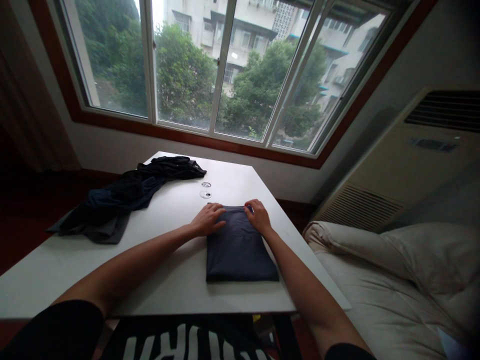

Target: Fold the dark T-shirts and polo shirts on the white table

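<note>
A dark grey-blue garment point(240, 252), folded into a flat rectangle, lies on the white table point(168, 280) in front of me. My left hand point(210, 220) rests on its far left part, with the fingers and thumb apart. At its far right corner, my right hand point(259, 217) touches the cloth near the far edge, fingers spread and slightly bent. Some light creases run across the cloth between the two hands. Which kind of garment it is cannot be made out while it is folded.
Dark clothes point(123, 200) lie in a loose heap along the table's left side. Two small round items point(205, 194) lie beyond the folded garment. On the right is a beige padded couch or bedding point(367, 270), with an air-conditioning unit point(405, 150) behind it. A window point(210, 75) fills the far wall.
</note>
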Motion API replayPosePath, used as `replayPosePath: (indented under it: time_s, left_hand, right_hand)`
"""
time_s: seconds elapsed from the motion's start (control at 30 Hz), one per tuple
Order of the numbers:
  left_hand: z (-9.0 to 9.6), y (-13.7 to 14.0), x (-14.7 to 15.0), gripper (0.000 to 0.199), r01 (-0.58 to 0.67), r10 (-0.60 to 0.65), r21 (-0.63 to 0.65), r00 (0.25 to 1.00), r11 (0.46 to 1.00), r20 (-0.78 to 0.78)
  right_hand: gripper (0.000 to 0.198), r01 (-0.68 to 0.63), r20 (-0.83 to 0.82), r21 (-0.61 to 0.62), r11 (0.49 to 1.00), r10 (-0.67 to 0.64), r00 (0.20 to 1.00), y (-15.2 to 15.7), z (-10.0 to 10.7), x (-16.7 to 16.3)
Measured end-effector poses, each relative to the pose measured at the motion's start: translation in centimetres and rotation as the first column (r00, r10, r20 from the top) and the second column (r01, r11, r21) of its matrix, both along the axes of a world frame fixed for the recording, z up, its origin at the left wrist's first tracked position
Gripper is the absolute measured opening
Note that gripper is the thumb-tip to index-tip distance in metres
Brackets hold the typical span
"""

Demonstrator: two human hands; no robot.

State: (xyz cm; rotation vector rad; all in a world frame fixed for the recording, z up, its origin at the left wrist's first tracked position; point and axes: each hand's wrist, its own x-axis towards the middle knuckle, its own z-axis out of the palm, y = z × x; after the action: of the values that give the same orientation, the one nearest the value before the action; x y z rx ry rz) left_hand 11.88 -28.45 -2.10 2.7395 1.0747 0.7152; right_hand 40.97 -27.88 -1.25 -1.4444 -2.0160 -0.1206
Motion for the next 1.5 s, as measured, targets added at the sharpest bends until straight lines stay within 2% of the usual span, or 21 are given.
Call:
replayPosePath:
  time_s: [0.07, 0.1, 0.2, 0.27, 0.37, 0.43, 0.57, 0.67, 0.77, 0.8, 0.87, 0.97, 1.07, 1.17, 1.23, 1.37, 1.5]
  left_hand:
    - [-1.1, -0.2, 0.5, 0.069, 0.024, -0.03, -0.068, 0.995, 0.997, -0.096]
    - [-1.6, -0.1, 0.6, 0.074, 0.012, -0.028, -0.112, 0.99, 0.994, -0.141]
    - [-2.5, 1.0, 0.3, 0.08, -0.055, 0.011, -0.199, 0.975, 0.978, -0.22]
    - [-2.4, 2.0, -0.3, 0.08, -0.106, 0.052, -0.22, 0.97, 0.97, -0.239]
    - [-2.0, 3.4, -1.5, 0.077, -0.182, 0.116, -0.249, 0.959, 0.951, -0.26]
    - [-1.8, 4.0, -2.3, 0.073, -0.235, 0.172, -0.231, 0.949, 0.944, -0.263]
    - [-1.8, 4.0, -2.8, 0.061, -0.306, 0.285, -0.099, 0.941, 0.947, -0.181]
    - [-1.2, 2.9, -2.0, 0.056, -0.203, 0.199, -0.038, 0.976, 0.978, -0.086]
    - [0.0, 0.9, -0.4, 0.054, 0.02, -0.022, -0.029, 0.998, 0.999, -0.063]
    - [0.4, 0.0, 0.2, 0.054, 0.088, -0.091, -0.045, 0.993, 0.995, -0.078]
    - [1.1, -1.9, 1.3, 0.057, 0.187, -0.197, -0.09, 0.972, 0.978, -0.125]
    - [1.5, -4.8, 2.5, 0.068, 0.279, -0.3, -0.128, 0.934, 0.952, -0.194]
    - [1.4, -7.0, 3.1, 0.078, 0.369, -0.388, -0.123, 0.893, 0.921, -0.227]
    - [1.3, -8.0, 3.4, 0.077, 0.435, -0.449, -0.112, 0.862, 0.894, -0.234]
    - [1.2, -8.0, 3.4, 0.073, 0.451, -0.465, -0.112, 0.853, 0.885, -0.238]
    - [1.2, -6.4, 3.0, 0.066, 0.4, -0.42, -0.129, 0.875, 0.907, -0.24]
    - [1.0, -4.2, 2.0, 0.062, 0.286, -0.323, -0.169, 0.908, 0.943, -0.268]
  right_hand:
    - [0.041, -0.158, 0.065, -0.113, 0.981, 0.166, 0.984, -0.5, -0.7, -1.3]
    - [0.048, -0.195, 0.105, -0.193, 0.962, 0.218, 0.97, -0.6, -1.2, -1.9]
    - [0.065, -0.15, 0.215, -0.404, 0.902, 0.253, 0.943, -0.5, -2.8, -3.4]
    - [0.071, -0.092, 0.255, -0.471, 0.877, 0.236, 0.938, 0.0, -3.2, -3.7]
    - [0.072, -0.023, 0.292, -0.491, 0.871, 0.19, 0.938, 0.9, -2.9, -2.5]
    - [0.069, 0.066, 0.323, -0.48, 0.875, 0.106, 0.941, 1.2, -2.5, -0.5]
    - [0.065, 0.276, 0.36, -0.424, 0.862, -0.119, 0.925, 1.0, -1.8, 4.4]
    - [0.061, 0.237, 0.286, -0.382, 0.893, -0.129, 0.95, 0.6, -1.2, 6.1]
    - [0.055, 0.03, 0.124, -0.344, 0.938, 0.014, 0.992, 0.2, -0.1, 4.8]
    - [0.051, -0.056, 0.069, -0.352, 0.934, 0.086, 0.994, -0.1, 0.3, 4.1]
    - [0.044, -0.209, -0.019, -0.398, 0.894, 0.219, 0.975, -0.6, 1.0, 2.7]
    - [0.039, -0.295, -0.075, -0.466, 0.834, 0.295, 0.952, -1.0, 1.4, 1.9]
    - [0.043, -0.297, -0.057, -0.5, 0.814, 0.311, 0.949, -0.8, 0.8, 2.2]
    - [0.06, -0.269, 0.026, -0.552, 0.789, 0.339, 0.94, -0.2, -0.7, 2.2]
    - [0.067, -0.201, 0.113, -0.558, 0.805, 0.313, 0.943, 0.4, -1.8, 1.8]
    - [0.064, -0.059, 0.232, -0.486, 0.872, 0.193, 0.953, 1.5, -3.2, 0.7]
    - [0.064, 0.107, 0.269, -0.43, 0.897, 0.014, 0.963, 2.2, -3.3, 0.6]
